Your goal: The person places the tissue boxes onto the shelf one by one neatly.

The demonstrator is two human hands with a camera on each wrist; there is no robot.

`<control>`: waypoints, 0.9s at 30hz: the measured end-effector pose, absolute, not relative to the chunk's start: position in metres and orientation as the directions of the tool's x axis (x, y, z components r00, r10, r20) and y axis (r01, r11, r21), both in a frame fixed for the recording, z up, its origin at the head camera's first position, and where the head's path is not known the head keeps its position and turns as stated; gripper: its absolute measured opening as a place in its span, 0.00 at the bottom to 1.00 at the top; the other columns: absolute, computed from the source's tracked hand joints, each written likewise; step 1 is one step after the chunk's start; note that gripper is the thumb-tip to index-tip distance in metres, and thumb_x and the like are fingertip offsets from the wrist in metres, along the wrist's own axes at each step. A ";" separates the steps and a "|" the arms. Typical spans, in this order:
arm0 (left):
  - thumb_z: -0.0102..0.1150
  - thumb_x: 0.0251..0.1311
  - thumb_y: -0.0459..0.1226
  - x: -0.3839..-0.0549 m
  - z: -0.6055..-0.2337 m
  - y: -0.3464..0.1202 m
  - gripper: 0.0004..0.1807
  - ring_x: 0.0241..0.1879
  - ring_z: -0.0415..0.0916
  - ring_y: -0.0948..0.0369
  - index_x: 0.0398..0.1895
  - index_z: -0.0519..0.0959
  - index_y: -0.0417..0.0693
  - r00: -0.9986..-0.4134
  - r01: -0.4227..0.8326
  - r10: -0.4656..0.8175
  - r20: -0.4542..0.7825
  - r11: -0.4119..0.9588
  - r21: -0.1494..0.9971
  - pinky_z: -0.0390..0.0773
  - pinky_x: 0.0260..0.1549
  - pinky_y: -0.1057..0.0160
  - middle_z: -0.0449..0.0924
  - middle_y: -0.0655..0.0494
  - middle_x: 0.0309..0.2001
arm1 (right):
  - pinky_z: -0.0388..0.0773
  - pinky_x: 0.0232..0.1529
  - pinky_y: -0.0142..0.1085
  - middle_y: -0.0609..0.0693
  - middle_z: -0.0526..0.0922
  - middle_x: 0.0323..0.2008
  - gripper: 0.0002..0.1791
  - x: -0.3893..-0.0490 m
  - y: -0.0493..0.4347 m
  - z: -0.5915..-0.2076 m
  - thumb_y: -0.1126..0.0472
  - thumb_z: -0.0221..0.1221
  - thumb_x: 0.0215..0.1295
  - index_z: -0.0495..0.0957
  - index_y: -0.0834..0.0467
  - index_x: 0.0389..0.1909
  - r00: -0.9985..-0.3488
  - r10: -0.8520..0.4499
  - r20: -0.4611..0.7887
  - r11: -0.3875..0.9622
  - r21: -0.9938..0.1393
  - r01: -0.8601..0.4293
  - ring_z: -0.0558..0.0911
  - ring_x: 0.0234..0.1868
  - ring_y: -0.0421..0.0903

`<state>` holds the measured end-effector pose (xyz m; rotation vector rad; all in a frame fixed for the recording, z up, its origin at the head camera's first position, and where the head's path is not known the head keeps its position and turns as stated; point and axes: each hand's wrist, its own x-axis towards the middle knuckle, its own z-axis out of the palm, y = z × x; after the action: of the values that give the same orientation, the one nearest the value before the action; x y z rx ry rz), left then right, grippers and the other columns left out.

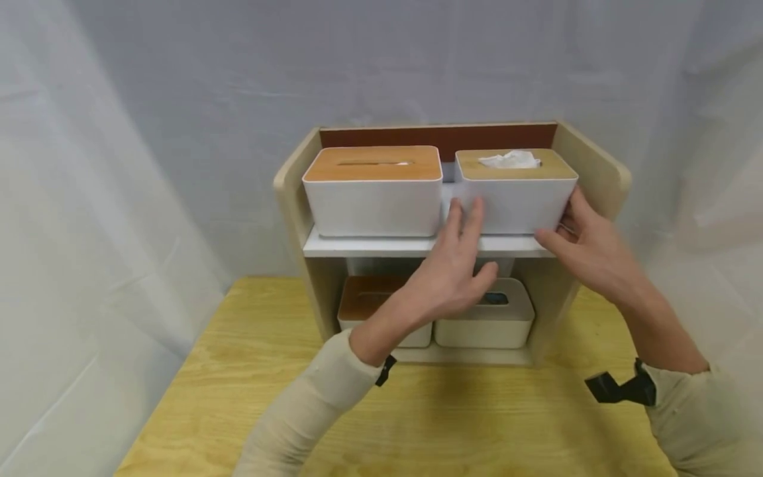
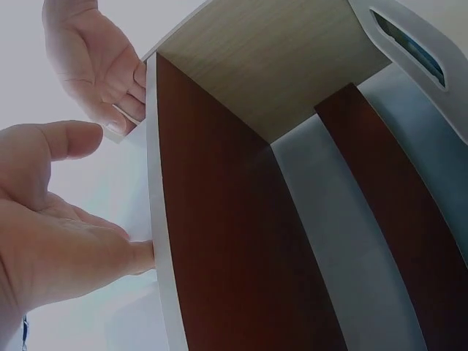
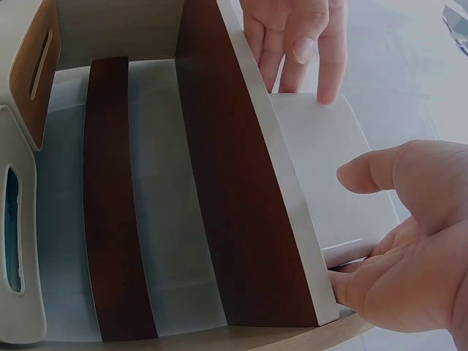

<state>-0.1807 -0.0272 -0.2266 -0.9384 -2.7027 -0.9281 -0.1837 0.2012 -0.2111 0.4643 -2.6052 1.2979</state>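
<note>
On the upper shelf, a white tissue box [image 1: 518, 205] with a light wooden lid stands at the right, a tissue poking from its slot. My left hand [image 1: 450, 268] has its fingers extended, fingertips at the box's front left; its thumb points away. At the box's right side is my right hand [image 1: 596, 248], fingers reaching between box and side panel, thumb by the lower front corner. In the right wrist view that thumb [image 3: 369, 172] looks spread from the fingers. A second white tissue box [image 1: 372, 209] with an orange-brown wooden lid stands left of it.
Both stand in a two-tier shelf unit [image 1: 596, 165] with pale side panels. Below are a brown-lidded tissue box [image 1: 369, 295] and a grey-lidded tissue box [image 1: 489, 331], partly behind my left hand. The unit stands on a yellow wood-grain table [image 1: 268, 371], with white sheeting [image 1: 179, 99] behind.
</note>
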 end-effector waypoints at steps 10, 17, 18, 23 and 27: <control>0.50 0.70 0.42 -0.181 -0.223 -0.027 0.46 0.78 0.35 0.46 0.80 0.32 0.44 -0.800 0.597 0.512 0.313 0.622 0.506 0.50 0.74 0.53 0.23 0.38 0.78 | 0.64 0.68 0.41 0.60 0.49 0.77 0.46 -0.188 0.201 -0.210 0.59 0.54 0.74 0.33 0.38 0.79 -0.926 -0.194 0.323 0.555 -0.742 -0.375 0.58 0.75 0.59; 0.50 0.70 0.42 -0.180 -0.222 -0.029 0.46 0.78 0.32 0.47 0.80 0.32 0.45 -0.801 0.592 0.514 0.308 0.600 0.538 0.46 0.75 0.54 0.21 0.40 0.78 | 0.64 0.62 0.23 0.55 0.46 0.78 0.47 -0.188 0.202 -0.209 0.62 0.53 0.73 0.32 0.34 0.78 -0.913 -0.227 0.338 0.520 -0.751 -0.407 0.55 0.76 0.56; 0.50 0.71 0.42 -0.180 -0.222 -0.029 0.46 0.78 0.31 0.48 0.80 0.32 0.45 -0.798 0.595 0.518 0.309 0.593 0.542 0.46 0.75 0.54 0.22 0.40 0.79 | 0.62 0.64 0.23 0.53 0.45 0.79 0.48 -0.187 0.202 -0.209 0.62 0.53 0.73 0.32 0.33 0.78 -0.912 -0.232 0.340 0.515 -0.752 -0.411 0.54 0.76 0.54; 0.51 0.70 0.42 -0.175 -0.222 -0.029 0.46 0.78 0.31 0.51 0.80 0.34 0.43 -0.766 0.639 0.547 0.339 0.585 0.500 0.46 0.75 0.55 0.26 0.40 0.79 | 0.48 0.75 0.49 0.47 0.38 0.80 0.50 -0.179 0.207 -0.210 0.64 0.53 0.72 0.29 0.33 0.77 -0.896 -0.242 0.373 0.489 -0.750 -0.445 0.44 0.78 0.48; 0.51 0.71 0.42 -0.171 -0.222 -0.033 0.46 0.78 0.33 0.50 0.80 0.34 0.44 -0.737 0.673 0.569 0.365 0.565 0.477 0.48 0.74 0.54 0.28 0.41 0.79 | 0.49 0.73 0.52 0.42 0.38 0.79 0.50 -0.171 0.209 -0.210 0.64 0.55 0.72 0.31 0.33 0.77 -0.877 -0.249 0.411 0.518 -0.708 -0.480 0.42 0.78 0.47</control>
<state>-0.1706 -0.0329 -0.2223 -1.0517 -2.6252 -0.9101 -0.1708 0.2089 -0.2102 0.6148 -2.5031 1.2868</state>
